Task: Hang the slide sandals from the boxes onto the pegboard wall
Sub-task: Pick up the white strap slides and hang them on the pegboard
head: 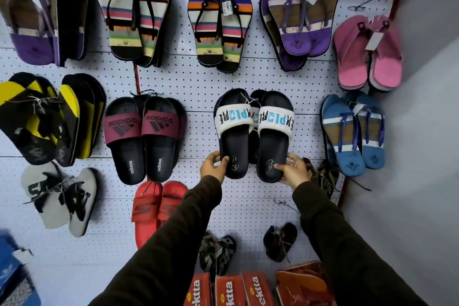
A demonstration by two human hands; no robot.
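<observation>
A pair of black slide sandals with white "EXPLORE" straps hangs toes-up against the white pegboard wall [198,82], tied together at the top. My left hand [212,165] grips the heel of the left slide [233,146]. On the heel of the right slide [272,149] my right hand [293,170] is closed. Another black slide shows behind this pair. The peg holding them is hidden. Red shoe boxes [229,290] stand below at the bottom edge.
Many pairs hang around: maroon-strapped black slides [144,136] to the left, red slides [154,208] below left, blue flip-flops [352,131] to the right, striped flip-flops [219,27] above. An empty hook [283,204] juts out below my right hand. A blue box [12,273] sits bottom left.
</observation>
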